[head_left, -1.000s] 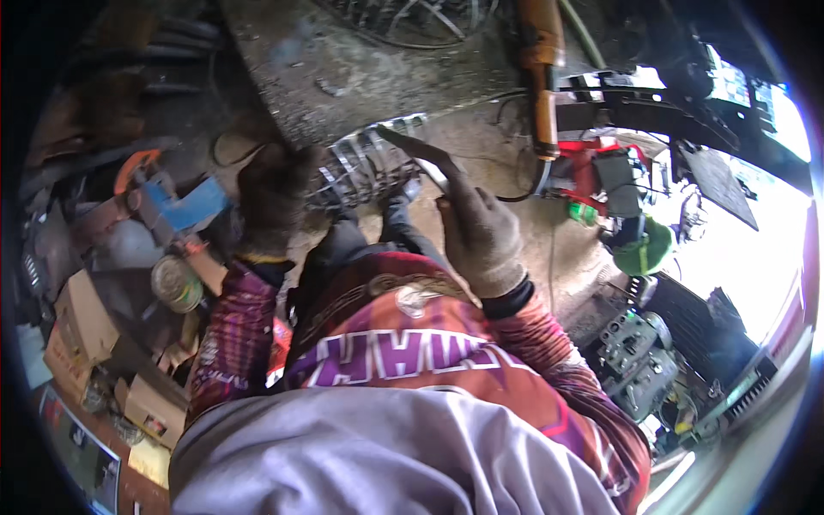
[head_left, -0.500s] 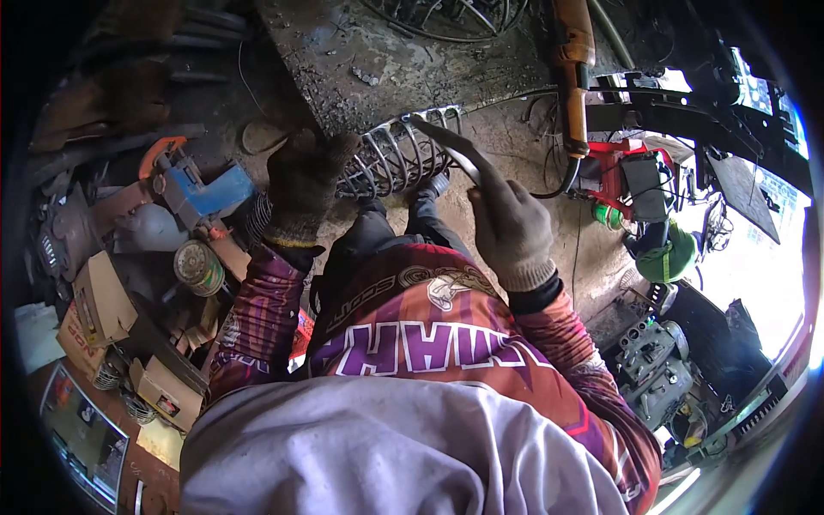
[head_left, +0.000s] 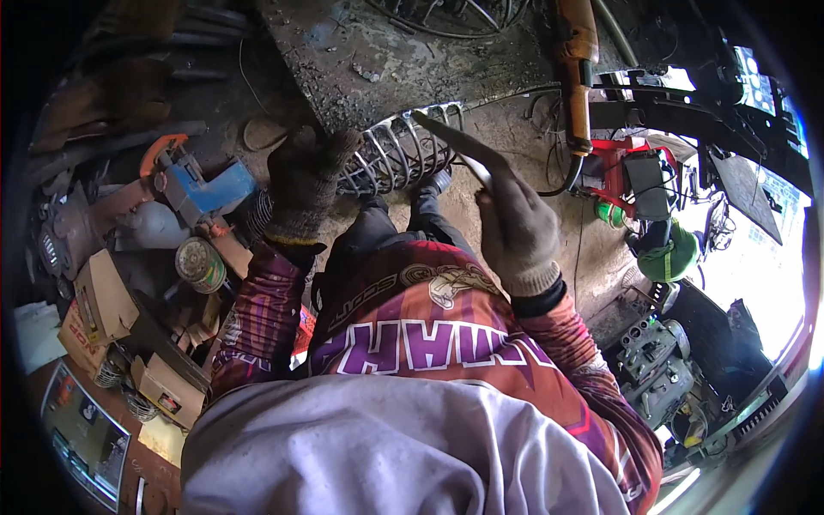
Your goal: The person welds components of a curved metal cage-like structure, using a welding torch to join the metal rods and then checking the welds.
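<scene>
The brown floor (head_left: pixel 592 262) takes up most of what I can see, strewn with workshop gear on both sides. At twelve o'clock a grimy desk (head_left: pixel 446 64) juts in, its top littered with dark grit. The person (head_left: pixel 412 313) stands low in the middle, in a red and purple top with a pale grey cloth (head_left: pixel 412 451) toward six o'clock.

A grey metal casting (head_left: pixel 657 369) sits at four o'clock, with round openings in it. At about two o'clock is a red machine (head_left: pixel 607 172) with a dark box against it, and toward ten o'clock a blue and orange machine (head_left: pixel 206 187). An open cardboard box (head_left: pixel 105 296) lies between eight and nine.

An orange power tool (head_left: pixel 577 39) lies along the desk's right side at one o'clock, a black cord curving from its lower end. Just below the desk's near edge, at twelve o'clock, is a ribbed metal cage (head_left: pixel 405 148), slanting up to the right, with the person's shoes visible beside it.

Two dirty knit gloves cover the hands. The left hand (head_left: pixel 305 176), at ten o'clock, is at the cage's left end, fingers bent; I can't tell whether they close on it. The right hand (head_left: pixel 521 227), between two and three, has its fingers clamped on a long dark tool (head_left: pixel 459 142). The tool's far tip overlaps the cage's upper right; whether they touch, I can't say. A round tin (head_left: pixel 199 264) stands at nine o'clock.
</scene>
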`<state>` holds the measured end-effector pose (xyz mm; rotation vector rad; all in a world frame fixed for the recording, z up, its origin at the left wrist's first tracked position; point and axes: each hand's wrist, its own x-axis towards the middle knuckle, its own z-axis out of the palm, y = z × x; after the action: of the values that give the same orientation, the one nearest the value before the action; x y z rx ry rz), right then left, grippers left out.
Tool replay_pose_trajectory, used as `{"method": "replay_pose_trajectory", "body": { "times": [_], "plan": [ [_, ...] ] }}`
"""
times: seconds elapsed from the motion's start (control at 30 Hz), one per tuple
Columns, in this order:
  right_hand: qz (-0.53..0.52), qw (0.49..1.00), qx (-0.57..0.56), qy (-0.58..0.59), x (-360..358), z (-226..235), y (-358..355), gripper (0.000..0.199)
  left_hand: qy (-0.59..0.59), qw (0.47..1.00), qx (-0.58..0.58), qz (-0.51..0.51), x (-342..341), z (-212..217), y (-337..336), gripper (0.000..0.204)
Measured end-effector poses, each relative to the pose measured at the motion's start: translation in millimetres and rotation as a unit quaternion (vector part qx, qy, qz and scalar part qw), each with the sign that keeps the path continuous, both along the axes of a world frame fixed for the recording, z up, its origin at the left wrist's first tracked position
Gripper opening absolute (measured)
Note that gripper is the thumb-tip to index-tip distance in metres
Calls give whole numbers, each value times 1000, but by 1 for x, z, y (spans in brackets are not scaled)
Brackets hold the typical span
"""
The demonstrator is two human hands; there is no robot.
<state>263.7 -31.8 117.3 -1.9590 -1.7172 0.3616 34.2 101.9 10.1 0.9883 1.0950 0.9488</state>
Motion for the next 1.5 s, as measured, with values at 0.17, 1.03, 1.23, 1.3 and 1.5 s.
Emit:
{"method": "replay_pose_trajectory", "body": {
  "times": [0.17, 1.03, 1.23, 1.3, 1.5],
  "plan": [
    [3, 1000, 28, 8, 5, -3, 0, 45, 305, 937, 140, -95, -1, 15, 3, 37],
    [-12, 999, -30, 14, -6, 1, 2, 32, -50, 999, -3, -22, 1, 7, 0, 25],
    [-38, 999, 10, 31, -8, 0, 2, 35, 167, 978, 116, -46, -3, -4, -2, 27],
    [-20, 999, -35, 21, -8, -1, 3, 33, 64, 995, 74, -14, 5, 0, -3, 26],
    [-35, 999, -5, 35, -5, 3, -1, 36, 188, 973, 113, -75, -3, 7, 2, 24]
  ]
}}
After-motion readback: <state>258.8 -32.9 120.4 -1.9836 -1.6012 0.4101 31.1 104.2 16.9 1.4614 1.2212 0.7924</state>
